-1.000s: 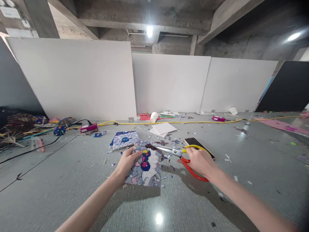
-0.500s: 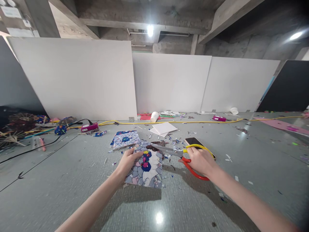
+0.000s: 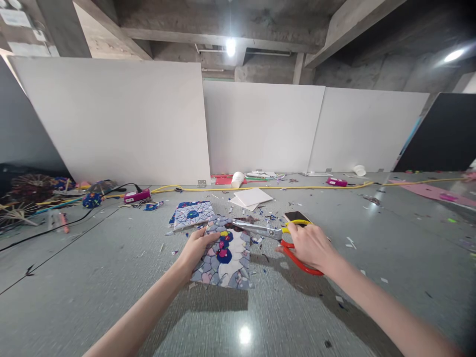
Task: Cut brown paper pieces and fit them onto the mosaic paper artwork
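My left hand (image 3: pixel 195 248) grips the left edge of a square mosaic panel (image 3: pixel 223 267), raised a little above the table and casting a shadow. Grey, blue and pink pieces cover the panel around a bare white patch. My right hand (image 3: pixel 310 244) is closed round the handles, one yellow and one red, of a pair of scissors (image 3: pixel 273 233). The blades point left, and their tips are at the panel's top edge, by some dark brown material (image 3: pixel 243 223). Whether the tips touch it I cannot tell.
Behind the panel lie more mosaic squares (image 3: pixel 191 214), white boards (image 3: pixel 253 197) and scattered scraps. A phone (image 3: pixel 296 216) is partly under my right hand. A yellow cable (image 3: pixel 275 188), a paper cup (image 3: pixel 237 179) and magenta boxes (image 3: pixel 137 196) lie further back, before white partitions (image 3: pixel 264 129).
The scissors' handles have come closer together, and the blades look more closed. My right hand has shifted slightly; my left hand and the panel have barely moved.
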Action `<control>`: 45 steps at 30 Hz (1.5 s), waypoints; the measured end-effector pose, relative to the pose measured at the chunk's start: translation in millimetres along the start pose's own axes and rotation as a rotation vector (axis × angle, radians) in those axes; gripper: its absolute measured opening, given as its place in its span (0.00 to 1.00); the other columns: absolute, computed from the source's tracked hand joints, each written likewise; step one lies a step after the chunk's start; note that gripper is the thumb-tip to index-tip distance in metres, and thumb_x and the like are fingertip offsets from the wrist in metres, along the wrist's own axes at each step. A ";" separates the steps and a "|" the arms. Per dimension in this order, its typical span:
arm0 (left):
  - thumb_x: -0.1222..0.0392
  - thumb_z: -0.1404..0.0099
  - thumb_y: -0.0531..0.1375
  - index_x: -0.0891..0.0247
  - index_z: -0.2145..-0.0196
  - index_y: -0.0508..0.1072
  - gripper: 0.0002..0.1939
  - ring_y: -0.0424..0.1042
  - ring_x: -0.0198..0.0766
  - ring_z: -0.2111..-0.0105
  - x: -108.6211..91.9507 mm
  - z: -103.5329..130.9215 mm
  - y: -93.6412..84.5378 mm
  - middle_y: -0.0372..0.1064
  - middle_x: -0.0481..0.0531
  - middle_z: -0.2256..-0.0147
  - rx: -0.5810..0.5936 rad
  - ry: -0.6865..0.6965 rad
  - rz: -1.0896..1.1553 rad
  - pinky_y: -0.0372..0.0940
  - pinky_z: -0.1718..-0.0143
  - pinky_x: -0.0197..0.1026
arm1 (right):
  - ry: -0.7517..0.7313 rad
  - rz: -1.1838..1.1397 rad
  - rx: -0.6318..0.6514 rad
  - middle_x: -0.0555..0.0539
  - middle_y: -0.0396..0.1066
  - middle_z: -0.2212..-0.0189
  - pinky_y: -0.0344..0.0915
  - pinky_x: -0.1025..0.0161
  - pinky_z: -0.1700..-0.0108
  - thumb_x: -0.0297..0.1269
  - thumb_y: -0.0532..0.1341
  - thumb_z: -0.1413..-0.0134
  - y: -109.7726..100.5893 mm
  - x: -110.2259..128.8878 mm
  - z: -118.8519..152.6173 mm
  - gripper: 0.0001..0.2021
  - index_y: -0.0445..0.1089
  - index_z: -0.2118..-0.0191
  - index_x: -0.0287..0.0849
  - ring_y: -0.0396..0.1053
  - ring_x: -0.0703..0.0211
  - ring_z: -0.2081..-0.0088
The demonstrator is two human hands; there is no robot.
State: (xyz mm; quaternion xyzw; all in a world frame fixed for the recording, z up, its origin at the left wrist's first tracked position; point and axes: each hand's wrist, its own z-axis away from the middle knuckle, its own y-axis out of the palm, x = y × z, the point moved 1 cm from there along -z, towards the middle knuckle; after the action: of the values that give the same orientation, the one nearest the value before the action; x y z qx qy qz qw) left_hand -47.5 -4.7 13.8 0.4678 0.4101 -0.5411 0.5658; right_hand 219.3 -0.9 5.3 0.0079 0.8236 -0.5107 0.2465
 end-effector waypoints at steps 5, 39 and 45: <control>0.62 0.49 0.61 0.65 0.69 0.71 0.08 0.74 0.43 0.78 -4.2 3.5 1.2 0.74 0.52 0.78 -0.070 -0.031 0.015 0.69 0.79 0.39 | 0.000 0.003 -0.020 0.40 0.69 0.80 0.49 0.64 0.77 0.62 0.38 0.50 2.2 -5.5 -0.4 0.33 0.63 0.67 0.35 0.68 0.50 0.78; 0.60 0.50 0.62 0.66 0.67 0.71 0.11 0.74 0.45 0.75 -0.4 -1.1 -1.1 0.75 0.56 0.74 0.058 -0.020 0.012 0.69 0.74 0.41 | -0.011 -0.057 -0.035 0.40 0.71 0.80 0.51 0.62 0.77 0.60 0.39 0.48 4.1 -6.9 -0.5 0.31 0.66 0.70 0.37 0.69 0.50 0.78; 0.61 0.50 0.62 0.67 0.67 0.71 0.12 0.74 0.45 0.76 -0.1 -1.2 -1.7 0.75 0.57 0.74 0.066 -0.044 0.010 0.69 0.75 0.41 | -0.028 -0.041 -0.026 0.40 0.70 0.81 0.50 0.63 0.76 0.62 0.39 0.49 3.4 -6.4 0.2 0.31 0.64 0.69 0.36 0.69 0.51 0.78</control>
State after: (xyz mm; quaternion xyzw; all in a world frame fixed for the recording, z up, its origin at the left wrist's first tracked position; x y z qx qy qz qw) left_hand -49.1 -3.4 13.5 0.4762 0.3774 -0.5616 0.5615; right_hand 225.9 2.1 5.0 -0.0193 0.8268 -0.5049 0.2473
